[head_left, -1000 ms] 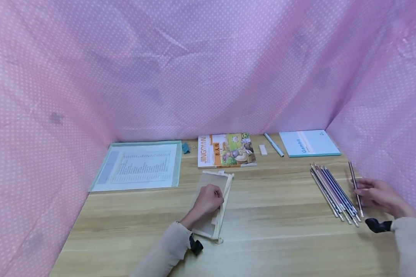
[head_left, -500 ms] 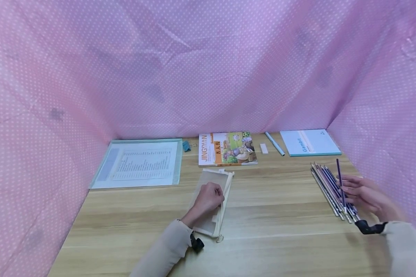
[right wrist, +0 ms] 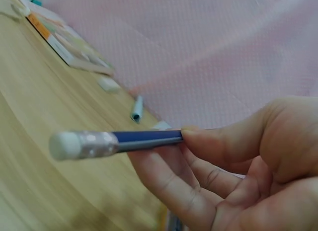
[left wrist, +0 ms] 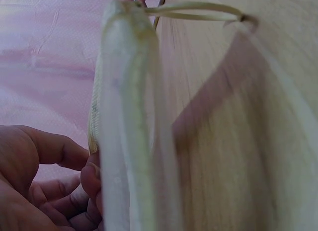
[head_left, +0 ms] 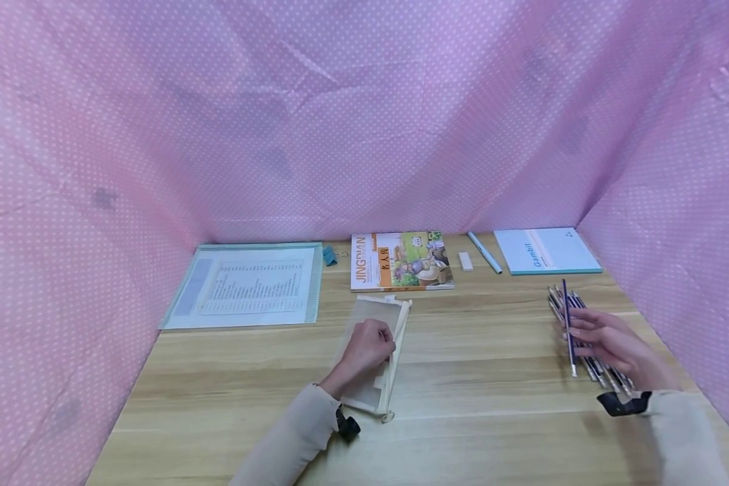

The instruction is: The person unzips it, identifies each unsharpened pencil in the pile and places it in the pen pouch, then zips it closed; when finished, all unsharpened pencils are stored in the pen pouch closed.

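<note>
In the head view, my left hand (head_left: 364,351) lies over a pale zip pencil pouch (head_left: 373,312) with see-through sides. Thumb and fingers pinch its zipped edge, as the left wrist view also shows beside the pouch (left wrist: 134,141). My right hand (head_left: 613,347) pinches a dark blue pencil (head_left: 568,317) between thumb and fingers. Its white eraser end (right wrist: 65,145) points toward the camera in the right wrist view. Below the right hand, partly hidden by it, a bundle of several pencils (head_left: 613,379) lies on the table.
Along the back lie a document folder (head_left: 255,287), a teal binder clip (head_left: 330,256), a magazine (head_left: 401,263), a white eraser (head_left: 465,261), a light blue pen (head_left: 484,252) and a light blue notebook (head_left: 547,251). Pink dotted sheeting (head_left: 364,135) surrounds the wooden table.
My right hand has carried the pencil leftward from right of the bundle, across it, to its left side. My left hand has kept its pinch on the pouch.
</note>
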Demonstrator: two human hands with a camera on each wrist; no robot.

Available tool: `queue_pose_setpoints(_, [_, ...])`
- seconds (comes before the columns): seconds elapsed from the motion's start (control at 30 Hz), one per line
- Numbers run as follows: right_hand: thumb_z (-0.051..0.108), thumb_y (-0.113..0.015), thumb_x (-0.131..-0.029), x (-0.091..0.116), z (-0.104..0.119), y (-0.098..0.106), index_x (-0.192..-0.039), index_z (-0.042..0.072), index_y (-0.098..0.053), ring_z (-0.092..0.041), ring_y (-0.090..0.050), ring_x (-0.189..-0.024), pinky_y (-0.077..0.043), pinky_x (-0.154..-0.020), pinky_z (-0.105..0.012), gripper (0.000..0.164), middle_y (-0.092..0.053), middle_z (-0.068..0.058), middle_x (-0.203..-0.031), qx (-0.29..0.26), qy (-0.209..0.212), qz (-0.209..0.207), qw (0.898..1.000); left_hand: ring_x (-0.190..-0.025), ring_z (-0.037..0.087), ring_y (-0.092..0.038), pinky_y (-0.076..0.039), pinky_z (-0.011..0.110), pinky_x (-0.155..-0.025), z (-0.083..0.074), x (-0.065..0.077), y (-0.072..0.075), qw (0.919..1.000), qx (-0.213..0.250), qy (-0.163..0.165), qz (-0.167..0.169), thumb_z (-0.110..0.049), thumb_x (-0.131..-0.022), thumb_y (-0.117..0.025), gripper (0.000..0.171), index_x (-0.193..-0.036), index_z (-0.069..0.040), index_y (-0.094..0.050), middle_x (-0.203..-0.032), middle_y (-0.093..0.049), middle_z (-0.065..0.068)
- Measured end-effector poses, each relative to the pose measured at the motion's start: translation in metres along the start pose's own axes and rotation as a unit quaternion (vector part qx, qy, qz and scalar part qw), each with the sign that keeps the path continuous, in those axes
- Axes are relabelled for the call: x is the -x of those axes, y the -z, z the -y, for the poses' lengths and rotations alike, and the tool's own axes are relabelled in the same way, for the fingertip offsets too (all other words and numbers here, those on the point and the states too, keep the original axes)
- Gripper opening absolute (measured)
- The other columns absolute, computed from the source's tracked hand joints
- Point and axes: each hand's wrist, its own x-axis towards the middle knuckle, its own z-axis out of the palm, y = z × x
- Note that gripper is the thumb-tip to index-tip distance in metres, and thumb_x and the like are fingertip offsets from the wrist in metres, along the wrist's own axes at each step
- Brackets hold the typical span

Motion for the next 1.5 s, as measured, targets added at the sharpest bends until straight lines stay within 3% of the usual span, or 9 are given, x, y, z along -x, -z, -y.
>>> queue_pose_setpoints(0.27, [-0.014,-0.028,-0.1,-0.018,-0.01,-0.021,-0.127,0.021,-0.063,-0.012,-0.07,-0.108,-0.059,-0.087,-0.035,0.056,-0.072,0.003,-0.121,-0.016,0.004,0.02,1.0,-0.046,0.008,-0.048,-0.033,0.018,-0.042,-0.001,0.001,-0.001,1.0,-0.001,-0.002,-0.002,-0.001,-0.084,-0.062,0.012,-0.074,-0.004,-0.068,-0.056,-0.059,0.0])
queue_pose_setpoints(0.67, [-0.009,-0.037,-0.1,-0.045,-0.026,-0.057,-0.126,0.028,-0.063,-0.01,-0.071,-0.105,-0.06,-0.085,-0.032,0.052,-0.072,0.008,-0.119,0.062,-0.025,0.001,0.998,-0.048,0.009,-0.049,-0.034,0.019,-0.043,-0.004,-0.002,-0.001,0.9999,-0.002,0.011,-0.002,-0.002,-0.085,-0.064,0.011,-0.076,-0.004,-0.068,-0.059,-0.06,0.0])
queue_pose_setpoints(0.87, [-0.006,-0.043,-0.1,-0.06,-0.033,-0.078,-0.126,0.027,-0.061,-0.011,-0.072,-0.104,-0.06,-0.082,-0.032,0.045,-0.073,0.007,-0.118,0.072,-0.039,-0.005,0.997,-0.048,0.009,-0.049,-0.034,0.018,-0.043,-0.005,-0.002,-0.001,0.9999,-0.003,0.01,-0.006,-0.002,-0.085,-0.064,0.011,-0.075,-0.005,-0.068,-0.059,-0.06,0.0])
queue_pose_setpoints(1.03, [-0.002,-0.048,-0.1,-0.073,-0.039,-0.093,-0.137,0.014,-0.05,-0.013,-0.071,-0.103,-0.06,-0.083,-0.035,0.041,-0.072,0.003,-0.116,0.094,-0.064,-0.018,0.993,-0.047,0.008,-0.049,-0.034,0.018,-0.043,-0.004,-0.002,-0.001,0.9999,-0.006,0.008,-0.008,-0.002,-0.084,-0.063,0.011,-0.075,-0.005,-0.068,-0.059,-0.06,0.001])
queue_pose_setpoints(1.27, [-0.003,-0.05,-0.098,-0.091,-0.052,-0.107,-0.148,-0.007,-0.026,-0.016,-0.072,-0.1,-0.061,-0.081,-0.036,0.056,-0.071,0.0,-0.115,0.109,-0.086,-0.004,0.99,-0.048,0.009,-0.049,-0.034,0.019,-0.043,-0.005,-0.002,-0.001,0.9999,0.002,0.013,-0.004,-0.002,-0.085,-0.064,0.011,-0.075,-0.004,-0.068,-0.06,-0.06,0.001])
queue_pose_setpoints(1.5, [-0.003,-0.052,-0.096,-0.105,-0.064,-0.121,-0.151,-0.011,-0.013,-0.017,-0.073,-0.095,-0.061,-0.079,-0.036,0.067,-0.072,-0.001,-0.111,0.105,-0.115,0.009,0.988,-0.048,0.01,-0.049,-0.034,0.018,-0.043,-0.006,-0.002,0.0,0.9998,0.006,0.019,-0.002,-0.002,-0.085,-0.064,0.01,-0.076,-0.004,-0.068,-0.061,-0.06,0.001])
